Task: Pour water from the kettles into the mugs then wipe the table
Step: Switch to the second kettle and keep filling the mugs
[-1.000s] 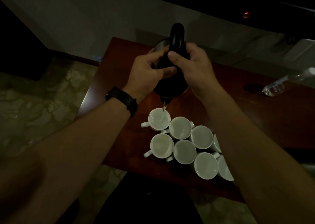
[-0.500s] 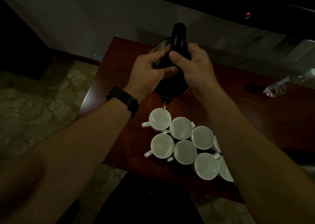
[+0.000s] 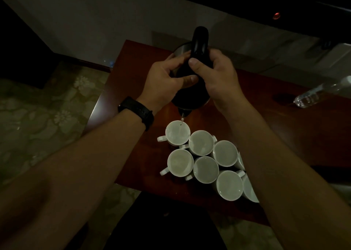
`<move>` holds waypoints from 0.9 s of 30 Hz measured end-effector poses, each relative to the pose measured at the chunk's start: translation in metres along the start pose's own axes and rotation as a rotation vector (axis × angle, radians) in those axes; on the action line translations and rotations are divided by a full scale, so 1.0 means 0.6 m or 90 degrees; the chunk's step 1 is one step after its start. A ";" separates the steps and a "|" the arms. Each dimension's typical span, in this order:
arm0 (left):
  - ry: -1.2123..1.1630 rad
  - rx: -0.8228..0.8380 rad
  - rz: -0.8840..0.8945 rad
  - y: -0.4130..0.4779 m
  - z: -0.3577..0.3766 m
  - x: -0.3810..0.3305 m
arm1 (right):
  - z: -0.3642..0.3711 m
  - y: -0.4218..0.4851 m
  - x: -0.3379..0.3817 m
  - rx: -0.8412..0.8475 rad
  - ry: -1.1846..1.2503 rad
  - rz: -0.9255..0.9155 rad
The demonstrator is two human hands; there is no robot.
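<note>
A dark kettle (image 3: 191,95) with a black handle is tipped forward above the red-brown table (image 3: 275,135). My right hand (image 3: 218,78) grips the handle, and my left hand (image 3: 163,80) holds the kettle's body from the left. A thin stream of water falls from the spout into the far-left white mug (image 3: 177,135). Several more white mugs (image 3: 205,170) stand packed together just behind it toward me; my right forearm hides part of the rightmost ones.
A clear plastic bottle (image 3: 311,95) lies on the table at the right. The table's left edge (image 3: 98,105) borders a patterned floor. A dark unit with a red light (image 3: 276,15) hangs on the wall above.
The kettle and both hands have stayed nearly in place, with water still running into the same mug. The view has shifted slightly.
</note>
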State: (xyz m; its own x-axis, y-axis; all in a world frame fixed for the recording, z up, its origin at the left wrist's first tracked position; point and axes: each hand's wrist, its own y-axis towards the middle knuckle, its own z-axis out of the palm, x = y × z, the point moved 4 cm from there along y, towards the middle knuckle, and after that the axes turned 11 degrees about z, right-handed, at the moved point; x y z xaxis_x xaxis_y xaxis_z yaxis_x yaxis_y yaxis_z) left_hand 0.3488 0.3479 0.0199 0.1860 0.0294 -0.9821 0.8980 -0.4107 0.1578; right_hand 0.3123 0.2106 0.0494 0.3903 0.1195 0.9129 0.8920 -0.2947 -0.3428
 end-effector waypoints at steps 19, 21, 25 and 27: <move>-0.015 0.005 -0.008 -0.001 -0.003 0.001 | 0.005 -0.003 0.005 0.021 0.002 -0.003; -0.015 0.004 -0.008 -0.001 -0.003 0.003 | 0.005 -0.002 0.005 0.021 0.006 -0.005; -0.016 -0.005 -0.010 -0.001 -0.004 0.004 | 0.006 -0.003 0.007 0.021 0.011 -0.006; -0.010 -0.004 -0.007 0.000 -0.004 0.004 | 0.006 -0.003 0.008 0.021 0.012 -0.011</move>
State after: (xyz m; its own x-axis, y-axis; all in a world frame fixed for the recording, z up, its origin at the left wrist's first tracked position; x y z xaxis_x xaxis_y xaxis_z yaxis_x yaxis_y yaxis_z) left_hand 0.3501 0.3503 0.0179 0.1703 0.0201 -0.9852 0.9023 -0.4049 0.1477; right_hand 0.3131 0.2150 0.0537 0.3707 0.1057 0.9227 0.9057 -0.2613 -0.3339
